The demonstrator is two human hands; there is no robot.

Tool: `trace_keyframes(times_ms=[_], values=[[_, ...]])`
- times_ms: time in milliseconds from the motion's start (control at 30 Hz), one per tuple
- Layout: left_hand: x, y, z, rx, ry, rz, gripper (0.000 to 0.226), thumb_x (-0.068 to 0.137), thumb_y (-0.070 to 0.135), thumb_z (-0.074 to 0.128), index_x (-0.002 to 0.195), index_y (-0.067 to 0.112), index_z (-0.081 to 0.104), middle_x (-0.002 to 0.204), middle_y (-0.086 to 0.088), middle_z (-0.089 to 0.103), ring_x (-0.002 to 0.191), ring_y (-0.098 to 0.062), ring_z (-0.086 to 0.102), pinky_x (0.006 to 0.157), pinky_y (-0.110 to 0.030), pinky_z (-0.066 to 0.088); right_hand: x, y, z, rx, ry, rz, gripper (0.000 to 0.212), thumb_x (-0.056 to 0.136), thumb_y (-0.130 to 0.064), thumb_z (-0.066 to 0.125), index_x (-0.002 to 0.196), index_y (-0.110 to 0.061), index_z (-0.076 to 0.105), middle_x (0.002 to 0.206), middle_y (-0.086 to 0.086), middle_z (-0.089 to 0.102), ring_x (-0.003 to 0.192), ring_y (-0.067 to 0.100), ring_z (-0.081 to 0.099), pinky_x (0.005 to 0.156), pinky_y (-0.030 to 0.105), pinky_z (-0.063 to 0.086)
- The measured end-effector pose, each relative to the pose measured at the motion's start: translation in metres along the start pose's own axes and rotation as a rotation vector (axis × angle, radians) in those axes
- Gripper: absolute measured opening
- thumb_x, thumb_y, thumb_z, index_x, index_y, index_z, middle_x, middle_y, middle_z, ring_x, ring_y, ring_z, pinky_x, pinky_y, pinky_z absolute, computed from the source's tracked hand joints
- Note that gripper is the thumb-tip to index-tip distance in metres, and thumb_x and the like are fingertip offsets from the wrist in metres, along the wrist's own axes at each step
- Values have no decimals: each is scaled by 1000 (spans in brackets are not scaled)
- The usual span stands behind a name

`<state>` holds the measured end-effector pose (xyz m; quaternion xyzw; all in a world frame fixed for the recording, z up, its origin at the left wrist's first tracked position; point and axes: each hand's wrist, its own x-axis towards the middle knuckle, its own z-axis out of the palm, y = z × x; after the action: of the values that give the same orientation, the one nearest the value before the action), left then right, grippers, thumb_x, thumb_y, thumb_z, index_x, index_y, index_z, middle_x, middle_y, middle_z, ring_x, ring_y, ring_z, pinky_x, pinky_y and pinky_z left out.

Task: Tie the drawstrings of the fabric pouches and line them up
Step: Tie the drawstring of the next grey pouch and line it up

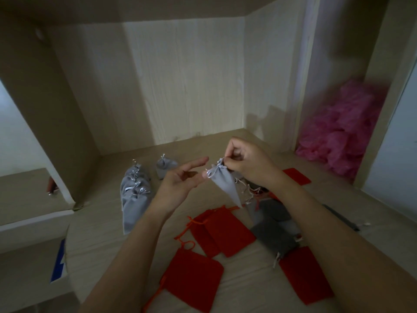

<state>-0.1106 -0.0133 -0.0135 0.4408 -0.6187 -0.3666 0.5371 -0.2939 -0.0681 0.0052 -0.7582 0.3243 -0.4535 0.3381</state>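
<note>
A light grey pouch hangs in the air at the middle of the view, its neck gathered. My right hand pinches its silver drawstrings at the top. My left hand is just left of the pouch, fingers spread, one fingertip close to the gathered neck. A row of tied grey pouches lies overlapping on the left of the wooden surface, with one more tied grey pouch behind it. Flat red pouches and dark grey pouches lie loose under my forearms.
The work surface is a pale wooden shelf closed by a back wall and side panels. A heap of pink plastic bags fills the right compartment. A box with a blue mark stands at the lower left.
</note>
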Motion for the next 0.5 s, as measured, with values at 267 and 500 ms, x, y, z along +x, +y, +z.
trace_keyframes(times_ms=[267,500], values=[[6,-1,-11,112,9,-135,13,83,7,67,87,19,70,74,15,70,65,7,55,63,-15,40,-1,-3,-8,-73,-147,77,11,85,-6,61,79,-15,63,77,4,70,69,22,63,67,39,50],[2,-1,-6,-115,-241,-211,10,72,13,74,77,21,74,75,7,66,66,-4,54,66,-20,40,-1,-11,-5,-70,-39,58,7,84,-8,62,78,-13,62,69,4,69,63,10,59,61,25,46]])
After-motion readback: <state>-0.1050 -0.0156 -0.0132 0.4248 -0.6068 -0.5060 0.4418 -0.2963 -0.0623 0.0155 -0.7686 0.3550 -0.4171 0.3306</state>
